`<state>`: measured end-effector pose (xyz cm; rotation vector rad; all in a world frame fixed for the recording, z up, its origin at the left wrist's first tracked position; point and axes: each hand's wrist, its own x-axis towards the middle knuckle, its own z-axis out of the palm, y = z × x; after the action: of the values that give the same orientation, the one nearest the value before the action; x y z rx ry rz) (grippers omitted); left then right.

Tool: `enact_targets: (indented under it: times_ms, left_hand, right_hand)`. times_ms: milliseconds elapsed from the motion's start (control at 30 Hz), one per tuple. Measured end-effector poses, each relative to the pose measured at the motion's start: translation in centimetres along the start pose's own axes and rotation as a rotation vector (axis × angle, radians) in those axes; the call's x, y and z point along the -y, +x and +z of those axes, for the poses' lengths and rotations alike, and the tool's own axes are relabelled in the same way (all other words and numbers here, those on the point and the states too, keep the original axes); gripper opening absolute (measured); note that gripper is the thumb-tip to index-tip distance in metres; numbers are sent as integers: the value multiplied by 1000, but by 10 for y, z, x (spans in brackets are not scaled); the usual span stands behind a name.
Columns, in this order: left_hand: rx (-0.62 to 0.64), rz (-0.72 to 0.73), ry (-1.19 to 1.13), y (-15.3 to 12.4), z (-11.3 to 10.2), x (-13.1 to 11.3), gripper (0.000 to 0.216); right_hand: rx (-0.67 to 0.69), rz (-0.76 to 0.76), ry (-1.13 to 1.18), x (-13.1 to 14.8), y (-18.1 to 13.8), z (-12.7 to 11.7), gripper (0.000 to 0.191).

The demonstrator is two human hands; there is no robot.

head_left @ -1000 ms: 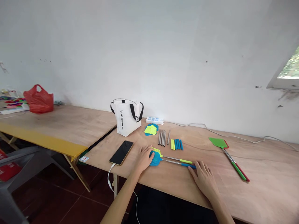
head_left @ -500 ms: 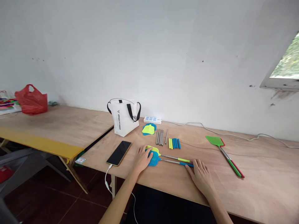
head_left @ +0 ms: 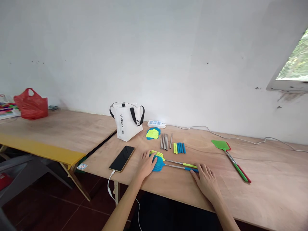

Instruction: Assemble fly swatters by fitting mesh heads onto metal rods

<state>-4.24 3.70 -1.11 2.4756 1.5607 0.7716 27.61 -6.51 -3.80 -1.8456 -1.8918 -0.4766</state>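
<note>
Two fly swatters lie side by side before me, a yellow fly swatter (head_left: 160, 155) behind a blue fly swatter (head_left: 158, 165). My left hand (head_left: 146, 164) rests over the left edges of both heads, fingers stretched out. At the handle ends lies my right hand (head_left: 205, 179), flat on the table with its fingertips against the grips. Behind them are several metal tubes (head_left: 164, 141), several yellow and blue grips (head_left: 180, 148), and a yellow swatter head (head_left: 152, 133) stacked on blue ones. To the right, a green fly swatter (head_left: 222, 145) overlaps a red fly swatter (head_left: 245, 175).
A smartphone (head_left: 122, 158) with a white cable lies left of my left hand. Behind it stand a white tote bag (head_left: 127, 125) and a power strip (head_left: 156, 124). Across a gap, another table (head_left: 72, 128) holds a red plastic bag (head_left: 32, 106).
The camera view has shifted very slightly. Both hands and the fly swatters stay where they were on the table.
</note>
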Motion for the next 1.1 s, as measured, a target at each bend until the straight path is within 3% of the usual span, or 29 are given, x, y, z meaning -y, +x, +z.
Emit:
enact_targets:
  times_ms: [1100]
  left_hand:
    - [4,-13,-32,0,-4,-4,32]
  right_hand:
    - [18,5,30,-4,0,3,39]
